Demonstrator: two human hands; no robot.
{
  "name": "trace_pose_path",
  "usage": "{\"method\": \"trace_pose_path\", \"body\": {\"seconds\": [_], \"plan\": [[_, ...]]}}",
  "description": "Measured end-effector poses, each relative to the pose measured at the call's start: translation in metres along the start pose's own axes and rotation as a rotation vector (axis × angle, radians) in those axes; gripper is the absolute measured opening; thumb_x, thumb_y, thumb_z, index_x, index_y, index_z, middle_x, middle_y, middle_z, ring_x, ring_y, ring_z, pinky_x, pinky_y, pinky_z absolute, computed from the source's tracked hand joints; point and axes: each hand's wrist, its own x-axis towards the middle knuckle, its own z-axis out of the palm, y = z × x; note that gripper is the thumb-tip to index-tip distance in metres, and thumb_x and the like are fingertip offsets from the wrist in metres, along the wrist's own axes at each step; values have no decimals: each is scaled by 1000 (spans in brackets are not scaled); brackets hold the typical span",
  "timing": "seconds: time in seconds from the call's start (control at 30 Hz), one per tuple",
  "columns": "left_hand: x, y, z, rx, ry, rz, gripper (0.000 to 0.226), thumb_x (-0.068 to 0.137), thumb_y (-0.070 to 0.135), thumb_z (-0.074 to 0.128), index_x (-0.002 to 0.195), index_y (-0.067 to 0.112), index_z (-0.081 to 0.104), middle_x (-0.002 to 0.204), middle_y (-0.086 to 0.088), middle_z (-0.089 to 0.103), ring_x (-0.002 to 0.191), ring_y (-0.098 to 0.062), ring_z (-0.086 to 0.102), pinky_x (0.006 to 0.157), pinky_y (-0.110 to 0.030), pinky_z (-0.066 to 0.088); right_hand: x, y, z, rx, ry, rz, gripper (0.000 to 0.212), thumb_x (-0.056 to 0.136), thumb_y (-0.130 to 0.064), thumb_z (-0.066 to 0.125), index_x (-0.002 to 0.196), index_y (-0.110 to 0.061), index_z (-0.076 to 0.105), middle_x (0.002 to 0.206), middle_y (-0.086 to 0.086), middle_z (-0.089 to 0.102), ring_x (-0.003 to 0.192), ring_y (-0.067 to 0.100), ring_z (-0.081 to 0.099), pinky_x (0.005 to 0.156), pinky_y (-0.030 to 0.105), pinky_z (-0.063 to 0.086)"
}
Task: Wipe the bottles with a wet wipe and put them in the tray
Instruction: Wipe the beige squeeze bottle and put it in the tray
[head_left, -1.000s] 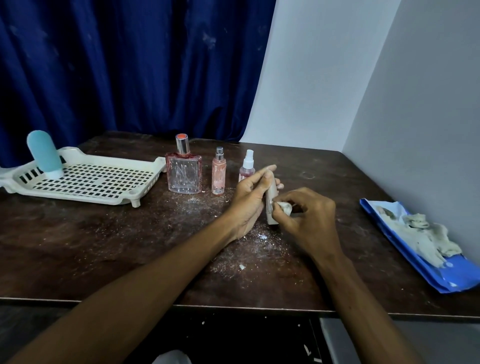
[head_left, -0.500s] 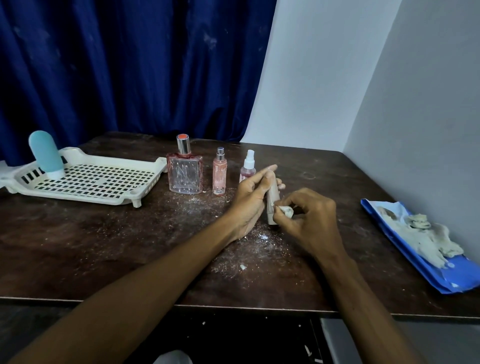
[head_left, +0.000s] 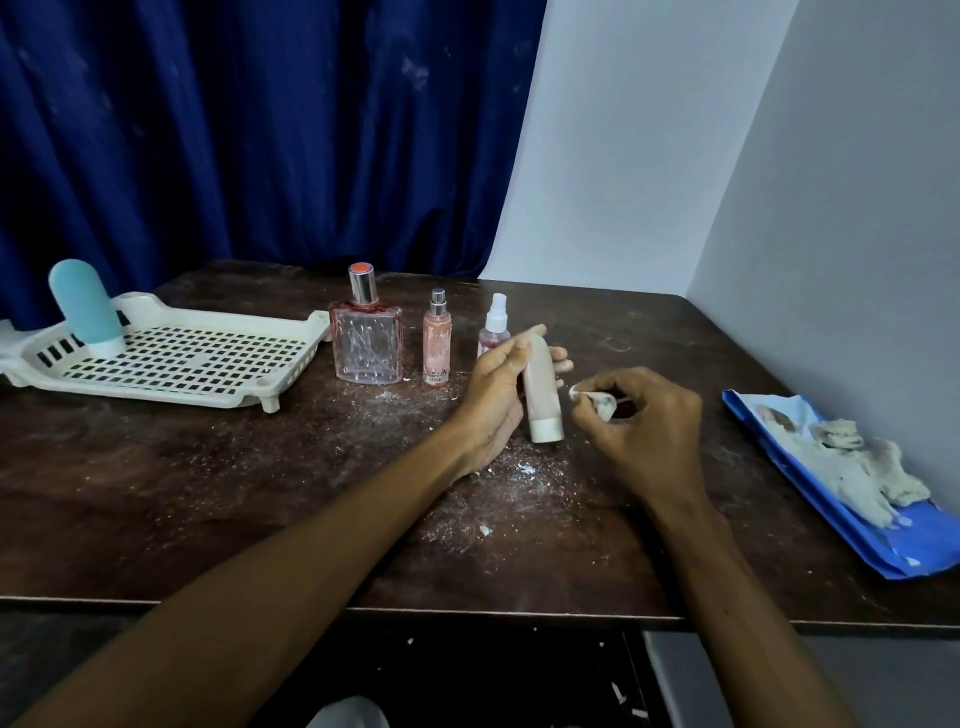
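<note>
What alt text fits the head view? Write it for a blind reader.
A left hand holds a beige tube cap-down at a dusty table; the right hand pinches a wipe beside it. A teal bottle stands in the white tray.

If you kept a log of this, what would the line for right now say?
step: wiping | left hand: holds beige tube | right hand: pinches wipe beside tube | tray: teal bottle only | waiting: three pink bottles

Three upright bottles in a row, a square perfume bottle (head_left: 368, 343), a slim pink spray bottle (head_left: 437, 340) and a white-capped spray bottle (head_left: 496, 325), crowd the table just right of the tray (head_left: 156, 391), blocking its right rim. In front of the tray the dusty table (head_left: 208, 493) lies open. Inside, a teal tube (head_left: 85, 306) stands at the far left corner.
</note>
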Motion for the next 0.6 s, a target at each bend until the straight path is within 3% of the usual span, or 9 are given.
{"method": "trace_pose_path", "body": {"seconds": [0.13,0.23,0.4,0.6], "plan": [[-2,4,1,-35,-6,-11,39,107,16,32,140,-2,45,108,-19,63,100,-27,64,99,-48,48,-1,1,5,9,-54,-3,11,75,-10,79,84,-15,78,80,-7,73,70,2,64,67,12,49],[-2,4,1,-36,-16,-20,40,108,17,31,140,-3,45,109,-20,62,102,-28,63,103,-52,44,-2,-1,7,20,-67,-29,11,76,-12,80,87,-14,78,84,-5,74,72,3,66,68,18,53],[-5,5,0,-29,-60,-10,41,108,19,31,139,-2,46,106,-16,64,101,-27,64,97,-43,52,-2,-2,9,41,-81,-84,12,76,-12,77,88,-12,78,84,-2,74,73,7,67,65,27,56],[-7,6,2,-15,-100,13,39,108,20,31,135,-1,49,104,-15,64,100,-26,64,91,-39,55,-1,-1,9,17,-60,-72,11,77,-11,78,88,-12,78,84,-1,73,72,7,65,64,27,55]]}}
